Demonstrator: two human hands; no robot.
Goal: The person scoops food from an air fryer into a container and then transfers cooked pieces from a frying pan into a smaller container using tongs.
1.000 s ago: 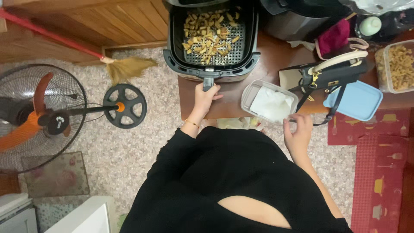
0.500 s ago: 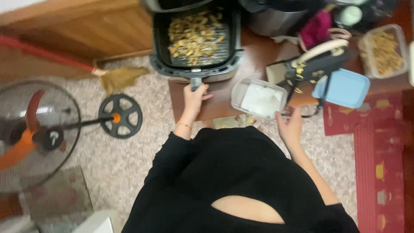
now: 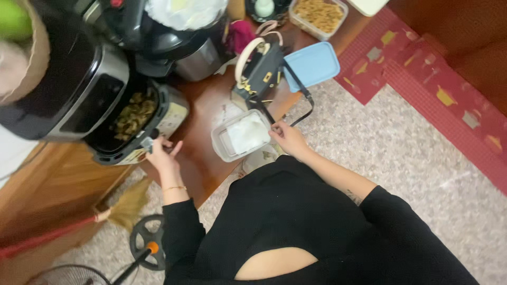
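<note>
Two hands are working at the near edge of a brown wooden table (image 3: 203,113). The left hand (image 3: 163,155) is closing its fingers around the short handle (image 3: 148,143) of an air fryer basket (image 3: 134,124), which is sitting partly pulled out of the black air fryer (image 3: 68,84) at the left, low enough for the arm to reach it straight on. Browned food pieces (image 3: 133,113) are filling the basket in a loose layer. The right hand (image 3: 288,138) is resting against the right rim of a clear plastic tub (image 3: 240,136) that is standing near the table's front edge; it seems to be pinching the rim, though the blur is making it hard to tell whether the fingers are closed on it or on the dark strap beside it. Something white is lying inside the tub, perhaps flour or paper. Just beyond, a dark handbag (image 3: 259,74) is leaning with its strap (image 3: 298,97) trailing off the edge, a light blue lid (image 3: 314,64) is lying flat to its right, and farther off an open tub of fried pieces (image 3: 319,15) is waiting.
</note>
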